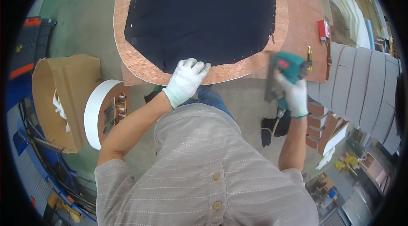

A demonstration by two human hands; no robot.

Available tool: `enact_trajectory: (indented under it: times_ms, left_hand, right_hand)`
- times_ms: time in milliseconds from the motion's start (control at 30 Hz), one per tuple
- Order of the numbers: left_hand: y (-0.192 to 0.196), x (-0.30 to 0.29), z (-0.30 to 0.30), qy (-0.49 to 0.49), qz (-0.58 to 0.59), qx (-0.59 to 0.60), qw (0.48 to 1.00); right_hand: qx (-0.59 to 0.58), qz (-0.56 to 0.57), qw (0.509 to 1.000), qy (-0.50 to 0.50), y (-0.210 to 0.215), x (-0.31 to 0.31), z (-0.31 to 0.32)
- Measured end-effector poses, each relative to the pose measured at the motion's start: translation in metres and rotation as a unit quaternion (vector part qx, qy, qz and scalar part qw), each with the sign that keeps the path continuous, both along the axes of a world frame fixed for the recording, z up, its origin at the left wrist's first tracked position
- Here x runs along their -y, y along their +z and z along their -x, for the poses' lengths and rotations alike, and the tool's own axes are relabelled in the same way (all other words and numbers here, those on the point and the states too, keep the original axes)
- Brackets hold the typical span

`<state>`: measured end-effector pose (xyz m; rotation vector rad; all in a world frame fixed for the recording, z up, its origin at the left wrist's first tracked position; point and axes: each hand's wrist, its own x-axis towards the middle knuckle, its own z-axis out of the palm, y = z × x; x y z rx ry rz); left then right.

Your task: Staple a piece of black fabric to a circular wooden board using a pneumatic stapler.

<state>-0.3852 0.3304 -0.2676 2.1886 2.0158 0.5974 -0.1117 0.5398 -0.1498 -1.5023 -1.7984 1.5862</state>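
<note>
Shirt point(191, 153) fronts the board point(138, 60), left hand point(185, 80) seemingly steadying cloth point(204, 13) at its near edge, pinch unclear, right hand point(294, 95) clutching a tool point(291, 68).

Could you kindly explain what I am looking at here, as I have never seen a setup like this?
There is no robot: a person works with two gloved hands. The single picture comes from a wide camera on the person's head, looking down, so straight edges bend near the rim. A black cloth lies on a rounded wooden board, which sits on a brown table. The left hand rests at the cloth's near edge. The right hand grips a green tool, somewhat blurred. On the table's right side lie a yellow knife and a red box.
</note>
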Motion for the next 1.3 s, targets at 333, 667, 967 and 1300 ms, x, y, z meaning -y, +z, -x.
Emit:
enact_trajectory:
  times_ms: [333,667,967,1300]
  left_hand:
    - [-0.004,0.005,-0.001,0.005,-0.009,-0.004,1.000]
    - [-0.004,0.015,0.010,-0.001,-0.028,0.048,0.998]
    - [-0.008,0.036,0.026,-0.040,-0.041,0.111,0.992]
    - [0.039,0.018,0.099,-0.129,-0.068,0.064,0.987]
  right_hand:
    - [0.128,-0.094,0.972,0.175,-0.022,0.058,0.059]
    - [0.203,-0.103,0.956,0.183,-0.014,0.079,0.081]
    - [0.195,-0.113,0.951,0.210,-0.016,0.100,0.098]
    - [0.199,-0.101,0.955,0.195,-0.021,0.105,0.114]
